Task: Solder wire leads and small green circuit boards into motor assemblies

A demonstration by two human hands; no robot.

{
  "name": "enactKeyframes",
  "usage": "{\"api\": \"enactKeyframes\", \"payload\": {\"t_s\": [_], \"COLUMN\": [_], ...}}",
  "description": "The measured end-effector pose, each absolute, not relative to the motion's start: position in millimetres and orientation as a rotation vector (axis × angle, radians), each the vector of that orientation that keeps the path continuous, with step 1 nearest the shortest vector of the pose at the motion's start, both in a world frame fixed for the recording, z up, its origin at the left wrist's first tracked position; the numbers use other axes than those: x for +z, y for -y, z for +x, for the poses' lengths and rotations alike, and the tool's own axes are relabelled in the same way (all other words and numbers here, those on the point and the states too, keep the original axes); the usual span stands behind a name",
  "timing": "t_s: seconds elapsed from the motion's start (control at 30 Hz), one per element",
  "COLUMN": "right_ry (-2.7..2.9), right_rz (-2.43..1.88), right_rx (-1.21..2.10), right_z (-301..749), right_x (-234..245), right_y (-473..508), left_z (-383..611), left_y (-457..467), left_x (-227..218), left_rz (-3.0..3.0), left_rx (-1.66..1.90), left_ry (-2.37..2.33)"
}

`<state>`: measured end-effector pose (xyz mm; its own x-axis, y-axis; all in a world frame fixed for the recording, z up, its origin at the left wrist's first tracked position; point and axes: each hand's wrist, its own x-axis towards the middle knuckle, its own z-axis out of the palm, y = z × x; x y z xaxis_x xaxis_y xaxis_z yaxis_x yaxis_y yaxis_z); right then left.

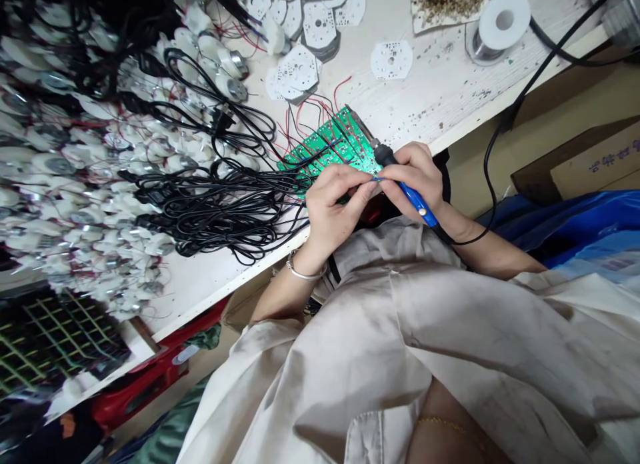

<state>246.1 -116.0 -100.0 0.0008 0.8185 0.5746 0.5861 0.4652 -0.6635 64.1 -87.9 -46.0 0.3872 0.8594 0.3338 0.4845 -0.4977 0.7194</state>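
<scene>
My left hand [333,204] is closed, thumb and forefinger pinching a thin wire [376,179] whose tip looks blue. My right hand [420,177] is wrapped round a soldering iron [416,203] with a blue handle, its metal tip pointing up and left over the board. The right thumb and finger also meet the left fingertips at the wire. Just beyond both hands lies a panel of green circuit boards [316,146] with red and black wires standing out of it. Part of the panel is hidden by my hands and by cables.
Bundled black power cables [215,201] lie left of the board. A large heap of white motor-like parts [100,171] covers the left side. White circuit boards [391,61], a solder spool [515,17] and a debris-covered pad [450,1] are at the back. The iron's cord [493,164] loops at right.
</scene>
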Motion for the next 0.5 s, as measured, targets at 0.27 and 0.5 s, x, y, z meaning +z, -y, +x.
{"api": "enactKeyframes", "payload": {"t_s": [0.27,0.5], "right_ry": [1.700,1.572], "right_rz": [-1.161,-1.204], "right_rx": [0.219,0.113], "right_z": [245,255], "right_x": [-105,-98], "right_y": [115,121], "left_z": [61,57], "left_y": [85,80], "left_x": [-41,-47], "left_rz": [2.066,2.357], "left_rx": [1.009,0.974], "left_ry": [-1.085,-1.260]}}
